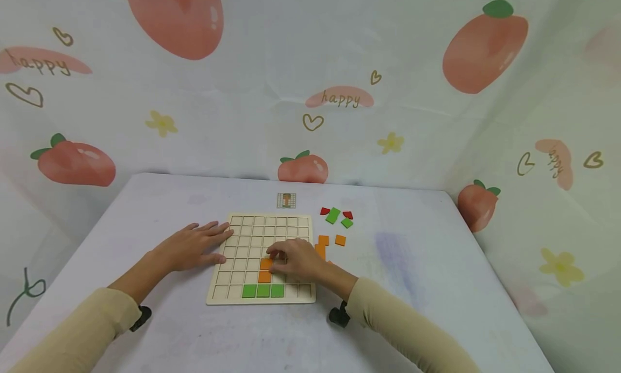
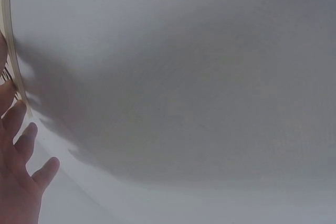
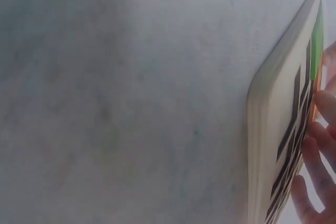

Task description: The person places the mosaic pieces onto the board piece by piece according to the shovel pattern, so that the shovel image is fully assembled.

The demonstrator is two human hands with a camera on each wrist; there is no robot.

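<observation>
A cream grid board (image 1: 237, 251) lies on the table, with several green tiles (image 1: 263, 291) in its lowest row. Orange tiles (image 1: 264, 276) stand in a column above the middle green one. Fingers of the left hand (image 1: 191, 248) rest spread on the board's left edge; the left wrist view shows this hand (image 2: 18, 177) at the edge too. Over the board, the right hand (image 1: 296, 260) has its thumb and index finger bent and apart beside the upper orange tile. In the right wrist view the fingers of that hand (image 3: 320, 156) are partly cut off, and their contact with tiles is unclear.
Right of the board lie loose orange tiles (image 1: 340, 240), partly behind the right hand. Farther back are loose green tiles (image 1: 332, 216) and red pieces (image 1: 347, 215). A small picture card (image 1: 286, 200) lies behind the board, and a patterned cloth (image 1: 242, 119) hangs beyond the table.
</observation>
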